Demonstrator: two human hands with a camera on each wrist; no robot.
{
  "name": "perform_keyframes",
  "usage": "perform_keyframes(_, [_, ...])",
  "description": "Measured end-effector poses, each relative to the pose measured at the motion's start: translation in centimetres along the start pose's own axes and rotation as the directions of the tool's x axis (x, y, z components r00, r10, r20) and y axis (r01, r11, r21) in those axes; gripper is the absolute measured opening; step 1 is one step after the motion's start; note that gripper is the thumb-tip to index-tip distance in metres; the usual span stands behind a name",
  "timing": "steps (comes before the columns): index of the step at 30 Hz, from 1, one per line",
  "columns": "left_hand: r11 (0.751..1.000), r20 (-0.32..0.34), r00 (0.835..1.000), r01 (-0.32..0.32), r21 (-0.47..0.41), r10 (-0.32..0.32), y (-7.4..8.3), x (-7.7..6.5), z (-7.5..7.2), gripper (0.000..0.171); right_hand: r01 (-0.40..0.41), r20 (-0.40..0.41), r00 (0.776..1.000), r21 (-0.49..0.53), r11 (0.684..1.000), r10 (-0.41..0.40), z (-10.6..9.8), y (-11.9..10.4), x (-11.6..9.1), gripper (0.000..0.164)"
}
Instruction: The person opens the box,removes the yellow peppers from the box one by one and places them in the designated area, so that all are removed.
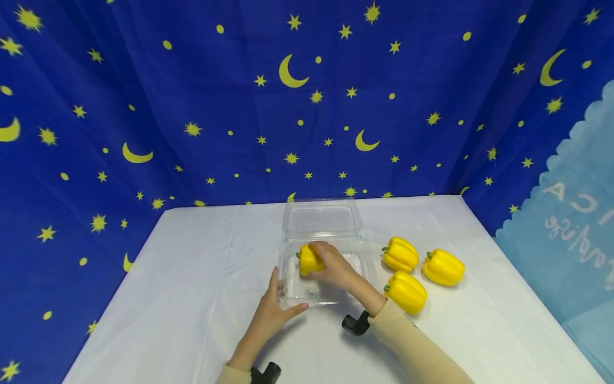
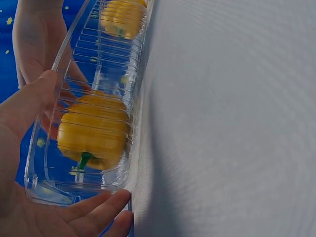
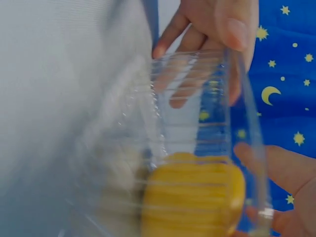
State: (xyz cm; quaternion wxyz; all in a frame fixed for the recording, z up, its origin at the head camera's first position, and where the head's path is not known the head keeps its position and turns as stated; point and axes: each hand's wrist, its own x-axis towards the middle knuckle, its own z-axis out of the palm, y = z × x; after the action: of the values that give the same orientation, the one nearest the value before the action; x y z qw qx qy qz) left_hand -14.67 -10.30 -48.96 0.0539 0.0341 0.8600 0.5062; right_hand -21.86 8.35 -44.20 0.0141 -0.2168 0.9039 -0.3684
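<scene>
A clear plastic clamshell container stands on the table with its lid folded back behind it. My right hand reaches into the tray and holds a yellow bell pepper, its green stem pointing left. Through the ribbed wall, the left wrist view shows this bell pepper low in the tray. My left hand touches the container's front left corner, thumb and fingers spread and fairly straight. In the right wrist view, the bell pepper appears behind the clear wall, with fingertips of my right hand beside it.
Three more yellow bell peppers lie right of the container, near my right forearm. A white cloth covers the table. Blue star-patterned fabric hangs behind, and a light blue cloth hangs at the right.
</scene>
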Motion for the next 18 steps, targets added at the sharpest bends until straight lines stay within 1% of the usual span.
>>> perform_keyframes(3, [1.0,-0.005,1.0,-0.005,-0.004,0.005,-0.1,0.0,0.0,0.116,-0.017,-0.031,0.999,-0.004,1.0,0.017,0.6,0.1,0.1,0.068])
perform_keyframes(6, [1.0,-0.006,1.0,-0.006,-0.006,0.006,0.0,-0.1,0.1,0.116,-0.035,-0.043,0.998,-0.005,0.999,0.035,1.0,0.1,0.0,0.069])
perform_keyframes(9, [1.0,-0.009,1.0,-0.009,-0.003,0.008,0.0,-0.1,0.0,0.116,-0.05,-0.032,0.998,0.008,0.999,0.051,1.3,0.1,0.0,0.069])
perform_keyframes(13, [1.0,-0.008,1.0,-0.01,0.003,0.01,0.0,-0.1,0.0,0.116,-0.059,-0.007,0.998,-0.012,0.998,0.059,1.6,0.2,0.0,0.069])
perform_keyframes(18, [1.0,0.002,1.0,-0.005,0.003,0.005,-0.1,-0.2,0.1,0.116,-0.031,-0.001,1.0,-0.051,0.998,0.031,2.0,0.4,0.0,0.065])
